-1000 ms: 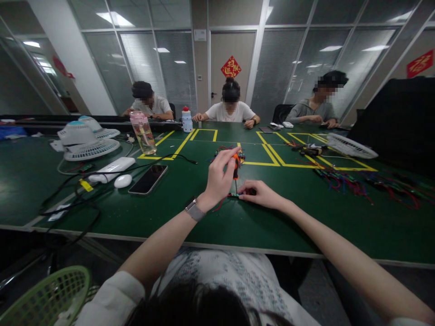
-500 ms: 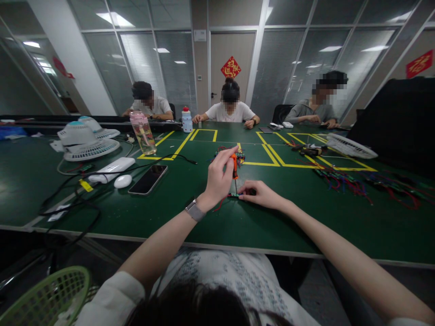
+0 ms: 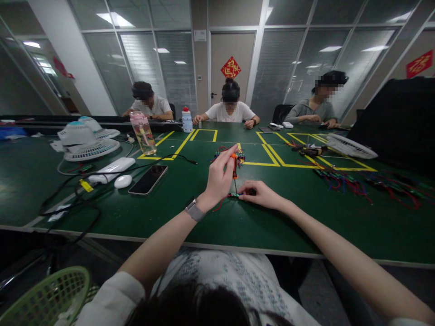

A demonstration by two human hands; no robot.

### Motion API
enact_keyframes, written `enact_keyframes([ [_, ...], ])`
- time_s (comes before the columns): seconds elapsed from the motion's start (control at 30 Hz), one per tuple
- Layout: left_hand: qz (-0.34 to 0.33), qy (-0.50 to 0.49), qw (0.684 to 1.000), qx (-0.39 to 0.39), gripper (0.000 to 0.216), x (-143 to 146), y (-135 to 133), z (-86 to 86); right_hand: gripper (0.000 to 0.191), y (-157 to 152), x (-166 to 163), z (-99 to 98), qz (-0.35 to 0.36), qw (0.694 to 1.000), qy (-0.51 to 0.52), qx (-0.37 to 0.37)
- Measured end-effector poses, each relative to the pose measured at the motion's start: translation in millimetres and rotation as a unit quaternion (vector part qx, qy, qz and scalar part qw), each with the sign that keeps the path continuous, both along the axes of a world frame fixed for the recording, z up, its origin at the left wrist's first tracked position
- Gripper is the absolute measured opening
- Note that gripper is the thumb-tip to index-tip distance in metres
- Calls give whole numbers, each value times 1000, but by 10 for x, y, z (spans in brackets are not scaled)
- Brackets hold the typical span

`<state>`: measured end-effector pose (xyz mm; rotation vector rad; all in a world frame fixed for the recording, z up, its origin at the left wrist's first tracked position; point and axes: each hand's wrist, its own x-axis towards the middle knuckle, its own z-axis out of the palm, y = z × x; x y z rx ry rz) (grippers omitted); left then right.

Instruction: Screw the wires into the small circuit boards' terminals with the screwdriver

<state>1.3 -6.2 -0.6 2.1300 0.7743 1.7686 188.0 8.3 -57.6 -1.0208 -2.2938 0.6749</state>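
Observation:
My left hand [image 3: 220,175] is closed around an orange-and-black screwdriver [image 3: 234,168], held nearly upright. Its shaft points down and the tip meets a small green circuit board [image 3: 234,195] lying on the table. From the right, my right hand [image 3: 260,194] pinches the board's right end, with thumb and fingers close together. A red wire sticks out at the board's left side. Just beyond my left hand lies a bunch of wired circuit boards [image 3: 240,156], partly hidden by the fingers.
Further wired boards [image 3: 343,179] and pliers [image 3: 314,151] lie to the right. On the left are a phone [image 3: 148,179], a white power strip [image 3: 112,169], cables, a pink-lidded bottle [image 3: 142,133] and white fans [image 3: 89,142]. Several people sit across the green table [image 3: 272,226].
Hardly anything differs. My left hand and the screwdriver have shifted very slightly, while my right hand stays on the board.

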Motion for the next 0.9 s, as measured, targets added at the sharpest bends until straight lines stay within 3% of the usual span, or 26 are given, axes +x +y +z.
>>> enact_keyframes([
  [0.3, 57, 21, 998, 32, 20, 2, -40, 30, 23, 0, 0, 5, 5, 1000, -3, 5],
  [0.5, 9, 8, 1000, 8, 33, 1, 11, 0, 23, -4, 0, -6, 1, 1000, -2, 13],
  [0.73, 73, 12, 997, 17, 24, 8, -13, 22, 15, -43, 4, -28, 7, 993, -3, 117],
  [0.9, 55, 5, 998, -23, 32, 0, 27, 1, 11, -65, 11, -26, 19, 984, -15, 178],
])
